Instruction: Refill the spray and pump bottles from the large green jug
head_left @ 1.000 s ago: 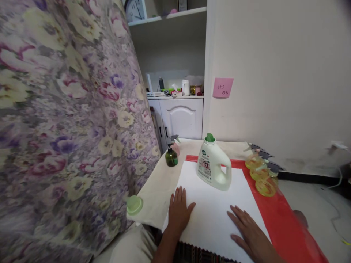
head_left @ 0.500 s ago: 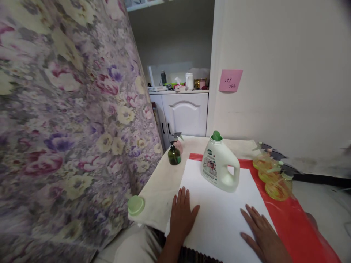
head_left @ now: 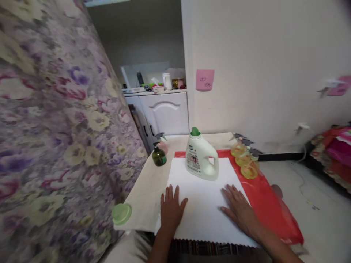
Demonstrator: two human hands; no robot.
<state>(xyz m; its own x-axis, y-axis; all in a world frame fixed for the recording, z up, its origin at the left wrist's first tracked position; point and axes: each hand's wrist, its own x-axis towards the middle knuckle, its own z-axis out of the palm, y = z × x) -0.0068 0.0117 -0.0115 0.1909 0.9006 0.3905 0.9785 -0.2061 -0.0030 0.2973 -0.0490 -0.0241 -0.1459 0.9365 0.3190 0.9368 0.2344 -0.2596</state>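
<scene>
My left hand (head_left: 172,208) lies flat near the left edge of a white sheet (head_left: 200,219), fingers spread and holding nothing. On the sheet's right side rests my right hand (head_left: 238,208), palm down, its fingers also stretched out. Beyond both hands a pale green detergent jug (head_left: 201,157) stands upright at the back of the sheet, its handle to the right and a darker green piece showing in its neck. A light green round lid (head_left: 121,214) sits at the table's left corner, apart from my left hand.
Under the sheet spreads a red plastic sheet (head_left: 268,197). Several yellow spray bottles (head_left: 248,168) stand on its right side. A dark green pump bottle (head_left: 159,156) and a pink spray bottle (head_left: 163,147) are at the back left. A floral curtain (head_left: 63,146) hangs along the left.
The view has turned to the right, so the table and its things appear further left. Both hands still lie flat on the white sheet, and the jug stands on it as before.
</scene>
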